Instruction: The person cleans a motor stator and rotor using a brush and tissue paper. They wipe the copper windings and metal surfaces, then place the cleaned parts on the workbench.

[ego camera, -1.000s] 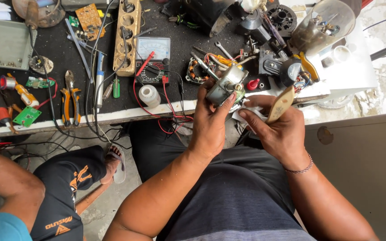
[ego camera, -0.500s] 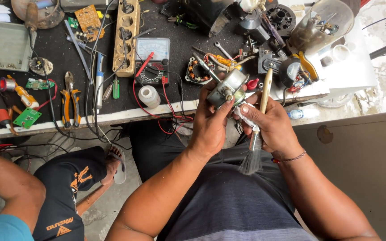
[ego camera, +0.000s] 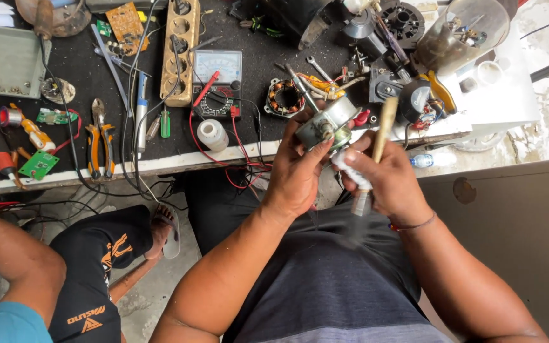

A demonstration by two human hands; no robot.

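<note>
Since the earlier frames the paintbrush (ego camera: 376, 152) has swung round: a second ago its wooden handle lay slanted across the right hand (ego camera: 386, 181); now it stands nearly upright, handle tip up by the counter (ego camera: 179, 162) edge, bristles hanging blurred below the fist. That hand's grip is closed around the brush's ferrule and a bit of white cloth (ego camera: 351, 168). The left hand (ego camera: 297, 174) has barely shifted; its grip wraps the underside of one small grey metal motor (ego camera: 326, 121), fingers closed on the housing, shaft end facing the brush. The motor sits just above and left of the right hand, close beside the brush handle, held over the counter's front edge above the person's lap.

On the counter lie one analog multimeter (ego camera: 217, 82) with red leads, one wooden socket strip (ego camera: 179, 47), one white spool (ego camera: 212, 134), one copper-wound stator (ego camera: 284, 98), one pair of orange-handled pliers (ego camera: 101, 136) and two green circuit boards (ego camera: 38, 164). Another person's knee (ego camera: 96, 248) shows lower left.
</note>
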